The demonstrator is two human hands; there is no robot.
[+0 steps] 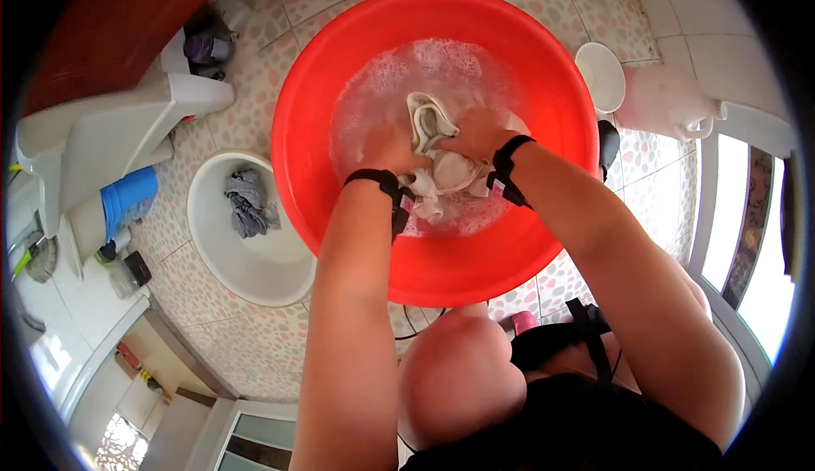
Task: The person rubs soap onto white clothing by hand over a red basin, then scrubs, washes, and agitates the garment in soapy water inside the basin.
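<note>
Both hands are down in a large red basin (314,72) of soapy water. A pale, wet cloth (450,171) lies between them, with one folded part (430,121) standing up above the water. My left hand (392,150) is at the cloth's left side, its fingers hidden by suds and fabric. At the right, my right hand (482,134) has its fingers curled at the upright fold, closed on the cloth. Black straps circle both wrists.
Left of the basin stands a white tub (212,254) holding grey cloth (246,202). A white bucket (600,78) and a pinkish jug (666,101) are at the right. A blue container (129,199) is at the far left. My knee (458,369) is below the basin.
</note>
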